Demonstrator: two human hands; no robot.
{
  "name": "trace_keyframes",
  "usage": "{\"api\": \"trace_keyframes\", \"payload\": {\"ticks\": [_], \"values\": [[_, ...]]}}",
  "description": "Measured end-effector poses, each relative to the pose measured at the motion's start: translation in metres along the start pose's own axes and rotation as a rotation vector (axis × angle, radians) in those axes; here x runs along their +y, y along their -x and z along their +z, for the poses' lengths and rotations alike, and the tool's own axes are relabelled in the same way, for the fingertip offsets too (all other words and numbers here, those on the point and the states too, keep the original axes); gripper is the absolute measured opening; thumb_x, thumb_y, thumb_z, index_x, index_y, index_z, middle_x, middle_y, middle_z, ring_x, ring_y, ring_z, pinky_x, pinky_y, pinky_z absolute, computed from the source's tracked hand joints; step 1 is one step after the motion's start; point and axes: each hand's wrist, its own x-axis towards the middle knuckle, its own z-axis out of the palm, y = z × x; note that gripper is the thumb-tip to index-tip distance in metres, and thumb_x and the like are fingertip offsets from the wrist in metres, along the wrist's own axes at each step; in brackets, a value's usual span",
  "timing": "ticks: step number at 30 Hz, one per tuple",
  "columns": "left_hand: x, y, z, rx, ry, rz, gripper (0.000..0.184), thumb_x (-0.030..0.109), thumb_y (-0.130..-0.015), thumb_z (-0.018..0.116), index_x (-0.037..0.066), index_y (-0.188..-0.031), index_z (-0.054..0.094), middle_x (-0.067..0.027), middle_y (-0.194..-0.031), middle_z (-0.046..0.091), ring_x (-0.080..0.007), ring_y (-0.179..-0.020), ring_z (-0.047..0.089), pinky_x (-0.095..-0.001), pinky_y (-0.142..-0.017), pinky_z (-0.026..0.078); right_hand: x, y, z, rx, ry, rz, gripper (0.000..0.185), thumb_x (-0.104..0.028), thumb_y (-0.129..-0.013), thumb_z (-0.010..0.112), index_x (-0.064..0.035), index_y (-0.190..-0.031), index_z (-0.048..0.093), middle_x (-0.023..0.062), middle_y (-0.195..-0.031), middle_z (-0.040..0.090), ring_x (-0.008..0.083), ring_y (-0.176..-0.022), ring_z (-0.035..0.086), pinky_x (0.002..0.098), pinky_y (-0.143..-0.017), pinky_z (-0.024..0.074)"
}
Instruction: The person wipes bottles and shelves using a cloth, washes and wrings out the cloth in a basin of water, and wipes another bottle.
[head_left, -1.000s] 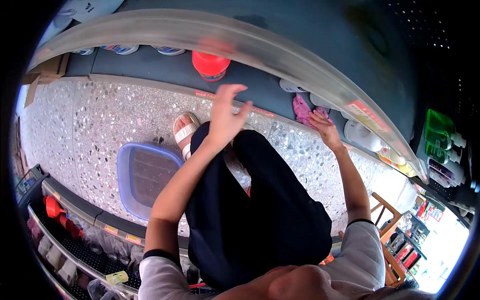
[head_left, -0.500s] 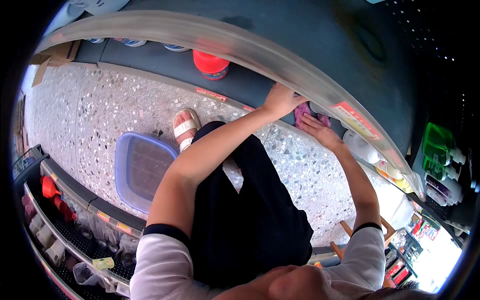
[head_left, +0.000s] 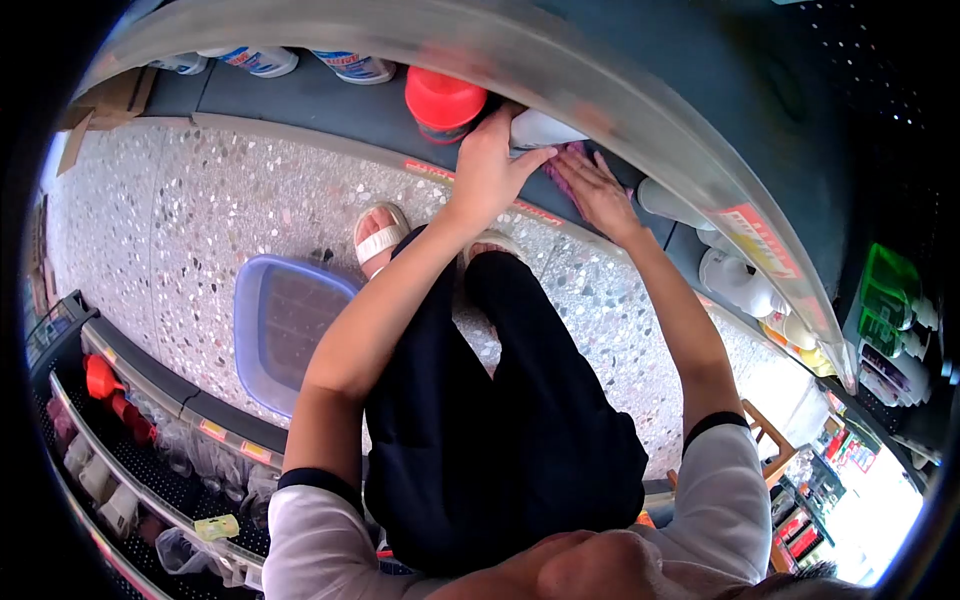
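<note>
My left hand point(head_left: 487, 165) is wrapped round a white bottle point(head_left: 545, 130) on the lower shelf, its thumb stretched along the near side. Part of the bottle is hidden by the clear shelf edge above it. To the left of that hand, very close, stands a container with a red cap point(head_left: 442, 97). My right hand point(head_left: 597, 190) presses a pink cloth point(head_left: 567, 178) on the shelf surface, just right of the bottle. Most of the cloth lies under the palm and fingers.
White bottles point(head_left: 735, 280) stand farther right on the shelf point(head_left: 350, 115); blue-labelled ones point(head_left: 255, 60) stand left. A clear shelf edge point(head_left: 640, 90) curves above my hands. On the speckled floor sits a purple-rimmed tub point(head_left: 240, 330). Another stocked shelf point(head_left: 185, 400) is at lower left.
Both hands have moved left along the shelf, the right with the pink cloth. The white bottle now shows at my left hand, near the red-capped container. The view has shifted slightly.
</note>
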Motion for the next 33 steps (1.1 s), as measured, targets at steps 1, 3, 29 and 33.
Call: {"api": "trace_keyframes", "payload": {"ticks": [1,3,29,33], "values": [[-0.001,0.001,-0.002,0.006,-0.003,-0.003,0.048,0.018,-0.069,0.079,-0.003,-0.105,0.055,-0.0236,-0.095,0.063,-0.0393,-0.091,0.061,-0.0416,-0.078,0.049,0.003,-0.006,0.004,0.026,-0.067,0.076,0.048,-0.009,-0.089,0.053,-0.0095,-0.136,0.045,0.0121,-0.139,0.045,0.0278,-0.130,0.039,0.0450,-0.110,0.0275],[-0.003,0.002,-0.003,0.010,0.004,-0.017,0.048,0.019,-0.069,0.079,-0.003,-0.105,0.055,-0.0234,-0.094,0.063,-0.0393,-0.090,0.061,-0.0416,-0.077,0.049,0.013,-0.018,0.015,0.080,-0.200,0.228,0.041,-0.020,-0.092,0.054,-0.0113,-0.131,0.051,0.0135,-0.133,0.050,0.0303,-0.122,0.046,0.0419,-0.104,0.0332],[-0.006,0.006,-0.002,0.052,0.013,0.016,0.048,0.018,-0.068,0.079,-0.002,-0.106,0.056,-0.0226,-0.093,0.063,-0.0403,-0.088,0.061,-0.0432,-0.076,0.049,0.093,-0.075,0.021,0.513,0.234,0.684,0.044,-0.010,-0.086,0.048,-0.0017,-0.129,0.048,0.0228,-0.120,0.056,0.0363,-0.116,0.051,0.0428,-0.101,0.0383],[-0.005,0.007,0.000,0.051,-0.031,-0.014,0.049,0.018,-0.068,0.080,-0.002,-0.106,0.056,-0.0230,-0.094,0.063,-0.0404,-0.089,0.060,-0.0432,-0.076,0.048,0.074,-0.036,0.036,0.406,0.312,0.598,0.045,-0.008,-0.085,0.048,-0.0009,-0.130,0.048,0.0237,-0.119,0.057,0.0367,-0.115,0.052,0.0428,-0.101,0.0389]]}}
